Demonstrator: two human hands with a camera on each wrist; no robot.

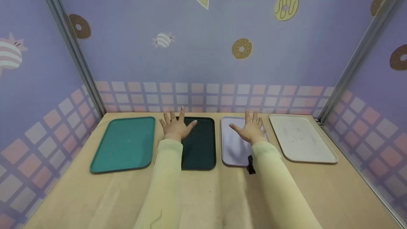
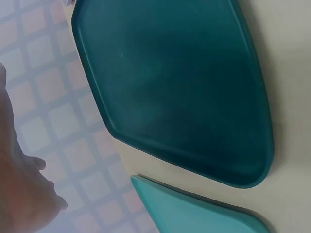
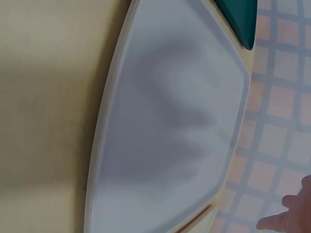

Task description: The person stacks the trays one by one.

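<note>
My left hand (image 1: 176,127) is held over the left side of a dark green tray (image 1: 200,143), fingers spread and nothing in them. Over a lavender tray (image 1: 233,149) hovers my right hand (image 1: 251,129), its fingers also spread and bare. In the left wrist view the left hand (image 2: 24,179) shows at the left edge, apart from the dark tray (image 2: 180,92). The right wrist view has the right hand (image 3: 289,211) at the lower right corner, and a hand's shadow falls on the lavender tray (image 3: 146,160).
A teal tray (image 1: 127,144) lies at the far left and a white tray (image 1: 302,136) at the far right. All rest in a row on the pale wooden table (image 1: 203,197). Patterned purple walls (image 1: 203,57) with metal corner posts (image 1: 349,63) enclose the back and sides.
</note>
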